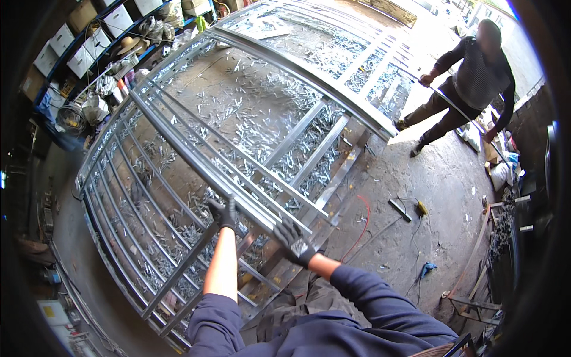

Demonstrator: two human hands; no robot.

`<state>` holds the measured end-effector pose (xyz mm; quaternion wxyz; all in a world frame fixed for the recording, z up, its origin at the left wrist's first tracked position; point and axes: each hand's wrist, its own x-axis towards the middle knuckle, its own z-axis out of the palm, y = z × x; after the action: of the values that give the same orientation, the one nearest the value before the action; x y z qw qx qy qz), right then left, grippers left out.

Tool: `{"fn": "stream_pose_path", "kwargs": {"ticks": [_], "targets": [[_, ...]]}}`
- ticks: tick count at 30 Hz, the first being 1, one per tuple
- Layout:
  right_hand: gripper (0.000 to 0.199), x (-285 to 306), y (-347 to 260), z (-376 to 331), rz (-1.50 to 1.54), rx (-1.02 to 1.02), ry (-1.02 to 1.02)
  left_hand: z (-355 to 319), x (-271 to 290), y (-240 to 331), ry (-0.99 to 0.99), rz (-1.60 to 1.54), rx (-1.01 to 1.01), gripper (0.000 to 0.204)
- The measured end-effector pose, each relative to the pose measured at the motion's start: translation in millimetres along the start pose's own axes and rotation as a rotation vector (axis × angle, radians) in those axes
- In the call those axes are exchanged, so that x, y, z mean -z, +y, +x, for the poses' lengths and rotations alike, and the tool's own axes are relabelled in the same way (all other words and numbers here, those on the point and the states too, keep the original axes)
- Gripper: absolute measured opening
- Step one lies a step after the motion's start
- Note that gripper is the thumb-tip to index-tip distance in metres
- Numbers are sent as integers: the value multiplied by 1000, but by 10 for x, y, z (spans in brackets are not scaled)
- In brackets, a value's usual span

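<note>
Long silvery metal bars (178,140) lie side by side across a large metal frame, running from the far left to right in front of me. My left hand (225,212), in a dark glove, is closed around the edge of the thickest bar, thumb out to the left. Near that bar's closest end, my right hand (292,241), gloved too, grips it with the fingers laid over the top. The undersides of both hands' grips are hidden. Thinner rails (128,199) and square crosspieces (181,273) of the frame extend to the left and below.
Many short metal offcuts (244,110) litter the floor inside the frame. At the far right a person (479,77) holds a long thin rod (455,106). A blue power tool (426,269), a red cable (367,220) and a power strip (399,210) lie on the floor. Loaded shelves (98,44) stand far left.
</note>
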<state>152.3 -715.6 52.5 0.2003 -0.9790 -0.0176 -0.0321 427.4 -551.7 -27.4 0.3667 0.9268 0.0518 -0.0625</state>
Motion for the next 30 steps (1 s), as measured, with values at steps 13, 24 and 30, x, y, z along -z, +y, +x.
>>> {"fn": "stream_pose_path", "kwargs": {"ticks": [13,24,30], "targets": [[45,593,1330,-123,192,58,111,89,-1009,1337,75,-29,-9,133],[44,967,2594,55,62,68,248,395,-2050,2266,-133,-185,-152,136],[52,1044,2506,-72,122,21,167,-522,-1742,2241,-407,131,-135,117]]}}
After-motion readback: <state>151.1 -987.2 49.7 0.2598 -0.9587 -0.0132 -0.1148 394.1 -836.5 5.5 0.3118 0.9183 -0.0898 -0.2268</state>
